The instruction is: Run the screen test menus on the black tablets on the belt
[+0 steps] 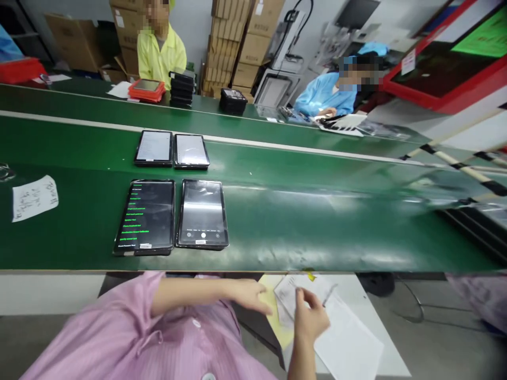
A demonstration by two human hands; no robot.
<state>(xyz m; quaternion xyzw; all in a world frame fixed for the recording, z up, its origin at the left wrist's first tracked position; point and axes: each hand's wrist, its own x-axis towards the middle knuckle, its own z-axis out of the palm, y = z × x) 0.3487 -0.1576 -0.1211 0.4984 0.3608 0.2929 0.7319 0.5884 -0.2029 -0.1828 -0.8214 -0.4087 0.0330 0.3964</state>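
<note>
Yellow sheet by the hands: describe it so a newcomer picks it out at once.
Start at the long green worktop and look to the white surface by its near edge. There, beside the fingers of the left hand, lies the yellow sheet, partly covered by paper. Its broad pale-yellow area sets it apart from the white papers around it.

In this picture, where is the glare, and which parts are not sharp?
Head view: pale glare on the green bench, right of the tablets; head view, far right: striped poles look smeared; head view, below: left hand and right hand look slightly soft.
</note>
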